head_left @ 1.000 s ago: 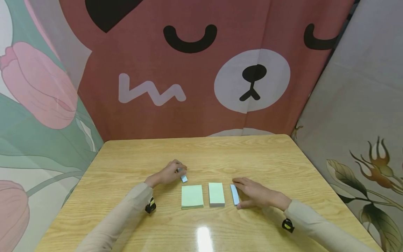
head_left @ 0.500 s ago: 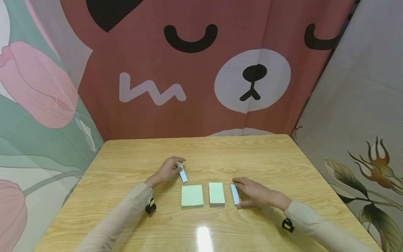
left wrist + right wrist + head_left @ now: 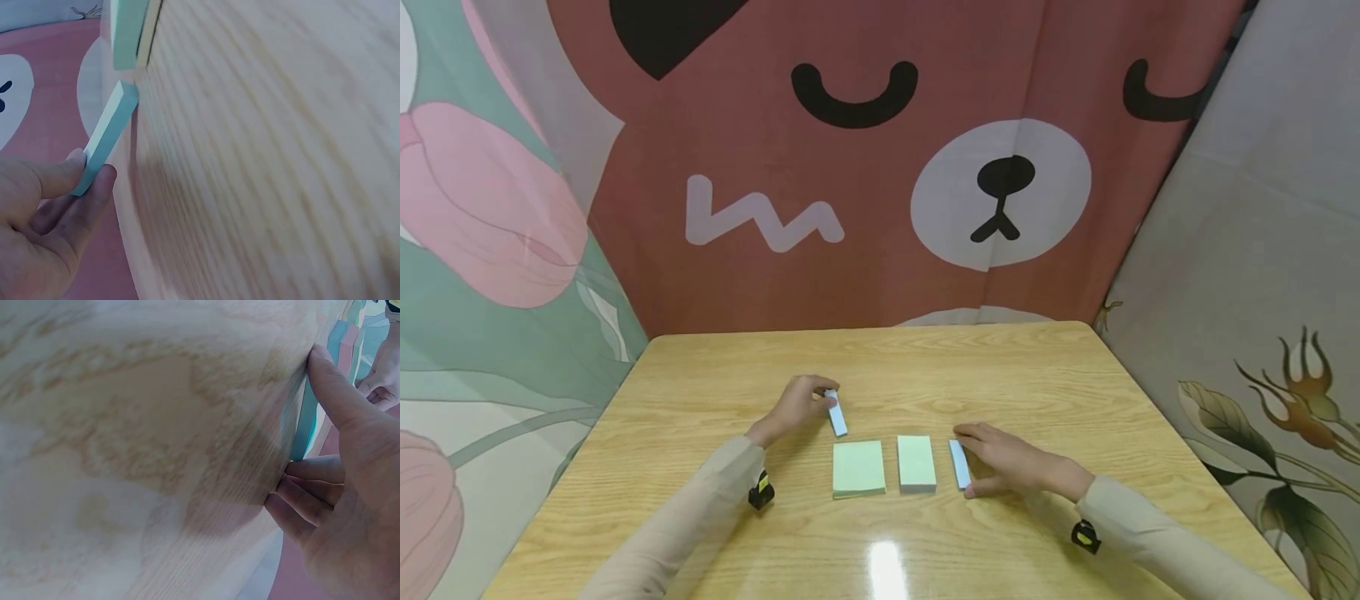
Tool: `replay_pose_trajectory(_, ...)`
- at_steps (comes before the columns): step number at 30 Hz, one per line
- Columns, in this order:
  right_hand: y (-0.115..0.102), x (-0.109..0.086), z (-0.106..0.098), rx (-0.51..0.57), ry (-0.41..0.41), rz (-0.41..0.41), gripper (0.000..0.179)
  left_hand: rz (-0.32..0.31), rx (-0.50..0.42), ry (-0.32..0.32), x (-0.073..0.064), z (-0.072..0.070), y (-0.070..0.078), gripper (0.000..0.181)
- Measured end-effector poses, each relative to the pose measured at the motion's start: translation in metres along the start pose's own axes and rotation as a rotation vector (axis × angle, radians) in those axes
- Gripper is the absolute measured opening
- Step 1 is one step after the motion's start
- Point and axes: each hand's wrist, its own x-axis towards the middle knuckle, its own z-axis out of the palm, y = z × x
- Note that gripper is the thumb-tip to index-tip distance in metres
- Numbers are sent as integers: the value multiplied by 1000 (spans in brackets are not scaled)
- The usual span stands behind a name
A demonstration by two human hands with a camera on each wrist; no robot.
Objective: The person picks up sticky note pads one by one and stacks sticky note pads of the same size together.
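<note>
Between the thumb and fingers of my left hand [image 3: 797,404], a narrow light-blue sticky-note pad [image 3: 839,421] is pinched by its far end. The left wrist view shows the same slim pad [image 3: 111,128] tilted in the grip. My right hand [image 3: 1011,458] spans a second narrow blue sticky-note pad [image 3: 959,464] lying on the table, thumb at its near end and fingertips at its far end. From the right wrist, that pad [image 3: 305,422] shows edge-on between thumb and index finger. A square pale-green sticky-note pad [image 3: 858,468] and a thicker rectangular green pad [image 3: 916,461] lie between the hands.
The pads lie on a light wooden table [image 3: 745,358]. A curtain with a bear face [image 3: 887,283] hangs behind its far edge, and floral cloths [image 3: 1240,275] hang at both sides. Each wrist carries a small black device [image 3: 762,492].
The left fingers have shifted back toward the far end of their blue pad, uncovering more of it. The right hand and the other pads have stayed put.
</note>
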Motion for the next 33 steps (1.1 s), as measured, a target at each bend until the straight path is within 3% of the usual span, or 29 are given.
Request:
replay_pose_trajectory(7,1,0,2,1,-4,-1,87,54,-35,10,1,-1,0,20)
replay_pose_trajectory(17,1,-1,1,2,0,-1,87,8,-73,44,7,-2,9,20)
replay_pose_trajectory(25,0,-2,0,4,1,-2,86,-28,-119,25,10,2,18,21)
replay_pose_trajectory(33,0,-2,0,8,2,0,86,3,-155,40,15,5,23,20)
